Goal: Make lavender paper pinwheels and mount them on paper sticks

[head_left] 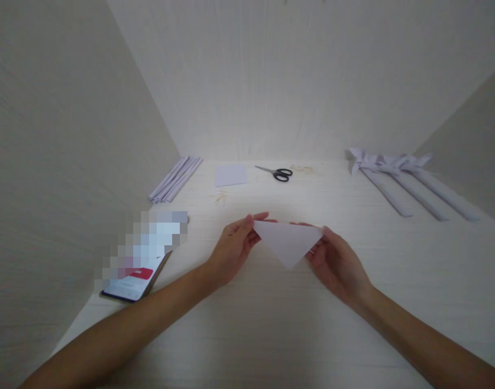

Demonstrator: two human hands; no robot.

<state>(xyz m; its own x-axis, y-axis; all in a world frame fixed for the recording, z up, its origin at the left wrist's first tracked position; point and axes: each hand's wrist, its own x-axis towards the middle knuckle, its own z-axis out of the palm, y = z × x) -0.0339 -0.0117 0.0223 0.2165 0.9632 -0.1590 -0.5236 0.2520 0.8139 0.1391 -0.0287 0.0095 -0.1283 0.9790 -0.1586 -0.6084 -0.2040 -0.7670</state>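
Observation:
A sheet of white paper [288, 240], folded into a triangle, is held up between my hands with its point downward and its long edge on top. My left hand [235, 246] pinches the left corner between thumb and fingers. At the right corner, my right hand [339, 262] grips the paper the same way, some fingers hidden behind it. Beyond my hands lie black-handled scissors [280, 173] and a flat stack or sheet of square white paper [230, 175].
Rolled paper sticks [176, 179] lie bundled at the back left. Several paper pinwheel-like pieces on sticks [420, 186] rest at the back right. Small pale strips [220, 198] lie near the square paper. A phone [140, 275], partly blurred, lies by my left forearm. Walls enclose the table.

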